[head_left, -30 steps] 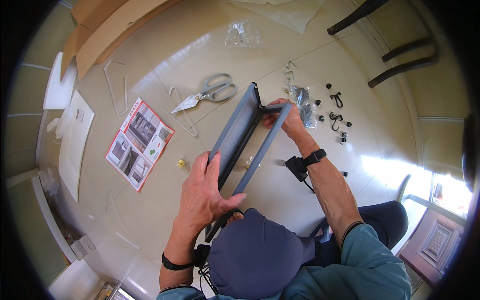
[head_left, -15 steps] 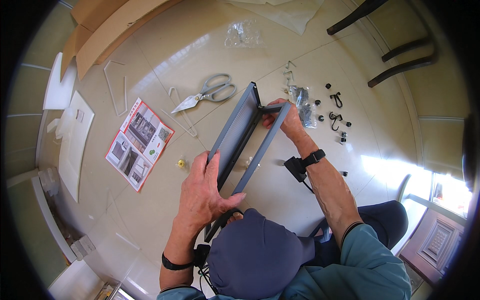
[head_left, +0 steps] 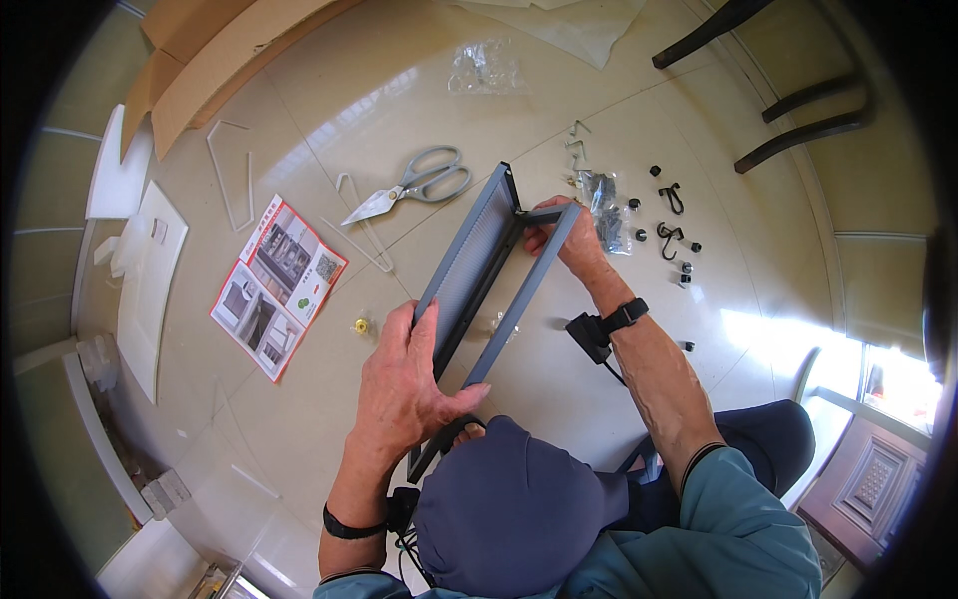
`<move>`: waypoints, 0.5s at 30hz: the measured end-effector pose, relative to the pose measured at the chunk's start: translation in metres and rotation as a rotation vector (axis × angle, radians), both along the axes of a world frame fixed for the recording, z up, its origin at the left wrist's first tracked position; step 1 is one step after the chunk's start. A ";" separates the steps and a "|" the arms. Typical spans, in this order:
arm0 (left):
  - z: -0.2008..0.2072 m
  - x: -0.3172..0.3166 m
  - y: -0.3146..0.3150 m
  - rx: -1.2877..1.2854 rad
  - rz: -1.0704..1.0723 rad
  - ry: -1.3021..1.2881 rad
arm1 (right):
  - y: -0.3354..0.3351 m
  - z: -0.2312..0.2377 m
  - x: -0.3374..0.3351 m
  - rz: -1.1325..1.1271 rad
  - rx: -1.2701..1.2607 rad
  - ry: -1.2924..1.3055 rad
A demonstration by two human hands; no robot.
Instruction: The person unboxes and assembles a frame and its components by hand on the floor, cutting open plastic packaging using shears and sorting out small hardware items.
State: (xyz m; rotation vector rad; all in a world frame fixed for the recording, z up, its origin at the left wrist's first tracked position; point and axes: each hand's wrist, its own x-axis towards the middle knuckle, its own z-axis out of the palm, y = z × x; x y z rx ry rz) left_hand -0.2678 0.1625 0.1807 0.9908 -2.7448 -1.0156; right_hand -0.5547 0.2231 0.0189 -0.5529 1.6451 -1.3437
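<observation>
A dark grey metal rack (head_left: pixel 519 299) with a mesh shelf panel (head_left: pixel 477 250) is held aslant above the floor. My left hand (head_left: pixel 397 384) grips its near part, fingers on the mesh panel's left edge and thumb on the right-hand bar. At the far corner, where the bar meets the panel, my right hand (head_left: pixel 579 240) is closed around the joint. The bar partly hides its fingers, and any small part in them cannot be made out. My cap covers the near end of the rack.
Grey-handled scissors (head_left: pixel 419 188) and a printed sheet (head_left: pixel 279 290) lie to the left. Black hooks (head_left: pixel 671 240), small black caps (head_left: pixel 655 172) and a clear bag of parts (head_left: pixel 604 210) lie right of the rack. Cardboard (head_left: pixel 225 70) stands far left; dark chair legs (head_left: pixel 798 135) are far right.
</observation>
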 end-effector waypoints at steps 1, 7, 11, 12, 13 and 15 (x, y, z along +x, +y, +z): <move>0.000 0.000 0.000 0.027 0.014 -0.013 | 0.000 -0.001 0.000 0.000 0.000 0.000; -0.001 0.000 0.000 -0.034 -0.014 0.018 | -0.002 0.000 0.003 -0.073 0.013 -0.009; 0.001 0.000 0.000 -0.038 -0.011 0.018 | -0.001 -0.003 0.000 -0.021 0.010 -0.002; 0.001 0.000 0.000 -0.037 -0.010 0.020 | -0.002 -0.002 0.001 -0.021 0.005 -0.008; 0.002 0.001 0.000 -0.036 -0.009 0.022 | -0.002 -0.001 0.002 -0.020 0.004 -0.006; -0.001 0.000 0.000 -0.011 -0.002 0.014 | -0.003 -0.001 0.003 -0.089 -0.001 -0.036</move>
